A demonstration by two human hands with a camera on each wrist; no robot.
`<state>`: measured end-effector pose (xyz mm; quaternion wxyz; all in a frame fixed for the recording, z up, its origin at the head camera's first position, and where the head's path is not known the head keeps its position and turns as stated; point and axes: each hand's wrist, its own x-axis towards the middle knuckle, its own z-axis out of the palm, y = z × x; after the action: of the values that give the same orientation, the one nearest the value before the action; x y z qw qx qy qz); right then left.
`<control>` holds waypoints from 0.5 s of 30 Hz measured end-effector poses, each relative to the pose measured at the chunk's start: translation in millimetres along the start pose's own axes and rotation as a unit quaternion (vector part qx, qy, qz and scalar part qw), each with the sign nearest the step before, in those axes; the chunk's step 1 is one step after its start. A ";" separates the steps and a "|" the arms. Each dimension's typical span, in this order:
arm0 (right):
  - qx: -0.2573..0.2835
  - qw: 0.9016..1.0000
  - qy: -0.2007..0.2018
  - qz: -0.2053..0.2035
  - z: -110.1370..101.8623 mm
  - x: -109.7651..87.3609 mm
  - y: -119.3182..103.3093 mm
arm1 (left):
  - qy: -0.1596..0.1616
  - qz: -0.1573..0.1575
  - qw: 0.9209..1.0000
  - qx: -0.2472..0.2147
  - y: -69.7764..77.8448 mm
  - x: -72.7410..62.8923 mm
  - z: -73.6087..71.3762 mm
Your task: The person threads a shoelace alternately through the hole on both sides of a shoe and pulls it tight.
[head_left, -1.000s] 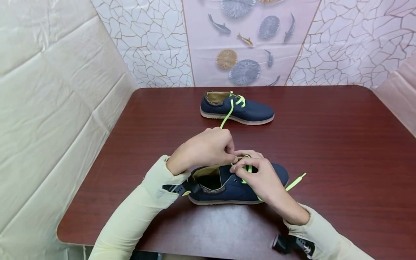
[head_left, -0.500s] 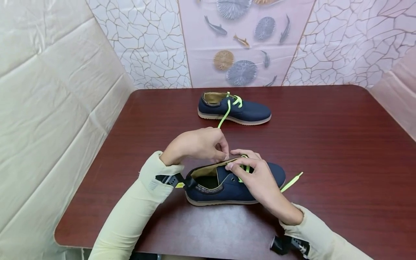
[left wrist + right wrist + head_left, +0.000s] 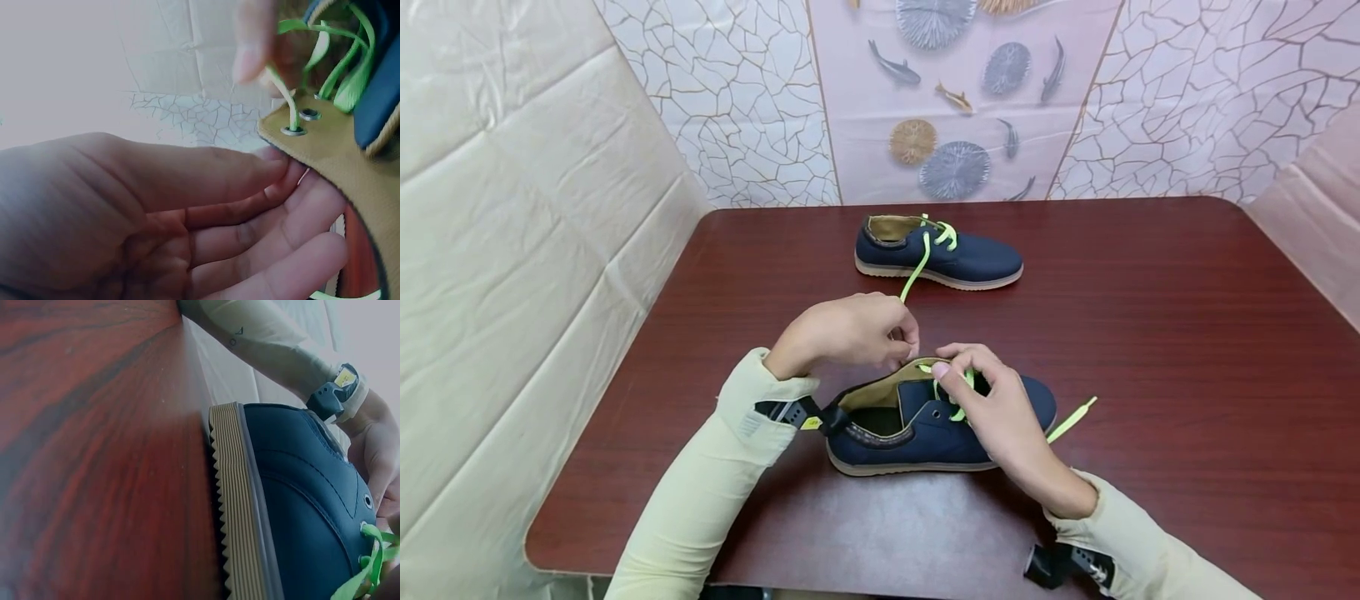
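Observation:
A navy shoe (image 3: 925,446) with a tan lining lies toe right before me. Its lime-green shoelace (image 3: 294,112) runs through an eyelet of the far flap. At that flap's outer edge is my left hand (image 3: 850,332), fingers curled and thumb against the index finger; a thin bit of lace shows between the fingers. My right hand (image 3: 1003,408) reaches over the near side, and its thumb and finger, blurred in the left wrist view, hold a loop of the lace above the eyelet. Below, a top near eyelet (image 3: 368,501) has no lace in it.
A matching navy shoe (image 3: 981,260) stands farther back on the brown table (image 3: 1150,333), its green lace hanging toward me. One loose lace end (image 3: 1072,418) sticks out right of the near shoe. Patterned cloth (image 3: 752,108) hangs behind the table.
My left hand has drawn back left from the lacing to the flap's outer edge. My right thumb has lifted from the near flap, and a lace loop shows at its tip.

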<state>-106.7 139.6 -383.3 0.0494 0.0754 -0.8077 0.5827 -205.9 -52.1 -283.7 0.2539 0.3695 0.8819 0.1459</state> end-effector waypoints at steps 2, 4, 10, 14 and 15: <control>0.026 1.000 0.000 0.002 -0.8 -0.6 -0.4 | 0.005 -0.007 1.000 0.000 0.2 -0.4 -0.2; 0.032 0.999 -0.007 0.001 -2.0 -0.6 -0.7 | 0.007 -0.011 1.000 -0.002 0.4 -0.7 -0.5; -0.029 0.998 -0.046 -0.020 -4.4 1.2 -0.9 | 0.028 -0.049 0.998 -0.028 -0.8 -2.6 -3.6; -0.054 0.995 -0.068 -0.041 -3.9 1.7 -0.1 | 0.055 -0.077 0.994 -0.052 -3.8 -5.3 -6.3; -0.056 0.995 -0.069 -0.045 -3.7 1.7 0.3 | 0.062 -0.079 0.993 -0.060 -4.5 -5.6 -6.8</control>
<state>-108.5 143.1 -382.1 0.0235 0.1486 -0.8362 0.5274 -208.9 -59.8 -278.1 0.2314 0.2735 0.9119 0.2001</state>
